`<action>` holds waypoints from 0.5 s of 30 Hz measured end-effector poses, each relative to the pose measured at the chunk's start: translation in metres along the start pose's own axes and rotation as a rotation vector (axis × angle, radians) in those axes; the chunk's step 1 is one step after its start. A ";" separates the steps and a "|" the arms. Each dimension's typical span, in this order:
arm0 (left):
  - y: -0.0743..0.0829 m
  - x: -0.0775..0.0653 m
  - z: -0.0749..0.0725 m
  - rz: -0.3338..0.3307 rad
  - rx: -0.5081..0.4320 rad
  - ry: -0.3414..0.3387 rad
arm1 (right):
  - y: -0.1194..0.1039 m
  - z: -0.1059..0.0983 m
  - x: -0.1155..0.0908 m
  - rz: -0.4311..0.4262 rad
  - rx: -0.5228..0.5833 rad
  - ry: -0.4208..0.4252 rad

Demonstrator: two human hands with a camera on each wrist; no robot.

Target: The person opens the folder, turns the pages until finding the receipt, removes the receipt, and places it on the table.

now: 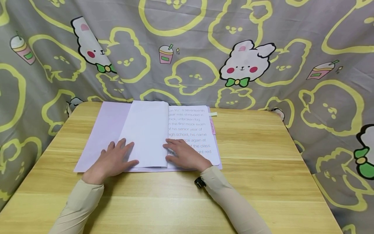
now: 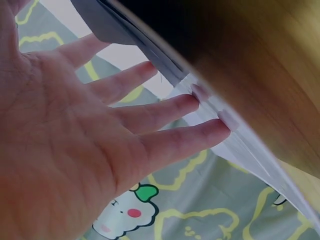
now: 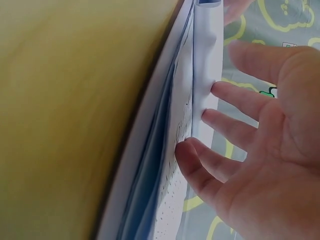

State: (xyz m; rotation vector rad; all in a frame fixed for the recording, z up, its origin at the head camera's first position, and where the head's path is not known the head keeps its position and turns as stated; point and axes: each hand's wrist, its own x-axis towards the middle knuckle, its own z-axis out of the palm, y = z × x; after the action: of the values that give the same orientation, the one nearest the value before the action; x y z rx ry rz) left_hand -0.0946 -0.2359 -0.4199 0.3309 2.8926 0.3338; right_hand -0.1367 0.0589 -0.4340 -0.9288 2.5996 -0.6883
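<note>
A lilac folder (image 1: pixel 100 130) lies spread out on the wooden table, with loose-looking white sheets in it. One blank white page (image 1: pixel 147 126) is turned leftward and partly covers the lilac cover. To its right shows a page with large printed text (image 1: pixel 190 123). My left hand (image 1: pixel 112 159) rests with spread fingers across the cover and the blank page's lower left; in the left wrist view its fingertips (image 2: pixel 220 126) touch the surface. My right hand (image 1: pixel 185 154) lays extended fingers by the blank page's right edge, over the printed page. In the right wrist view, fingertips (image 3: pixel 216 89) press the white sheet.
A pale green tab (image 1: pixel 213 114) and a pink tab (image 1: pixel 213 126) stick out at the folder's right side. Bare wood tabletop (image 1: pixel 257 146) extends to the right and in front. A patterned grey curtain (image 1: pixel 195 42) hangs behind and beside the table.
</note>
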 end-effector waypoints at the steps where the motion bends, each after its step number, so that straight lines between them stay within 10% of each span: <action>1: 0.000 0.000 0.000 -0.001 0.002 0.000 | 0.000 0.000 0.000 0.001 0.002 -0.002; 15: 0.001 -0.002 -0.001 -0.008 -0.009 -0.016 | 0.007 -0.012 -0.003 0.033 0.094 0.022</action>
State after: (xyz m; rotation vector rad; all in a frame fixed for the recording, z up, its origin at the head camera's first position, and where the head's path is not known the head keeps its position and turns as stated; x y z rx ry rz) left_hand -0.0924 -0.2355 -0.4186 0.3188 2.8755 0.3417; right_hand -0.1430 0.0692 -0.4272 -0.8533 2.5714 -0.8088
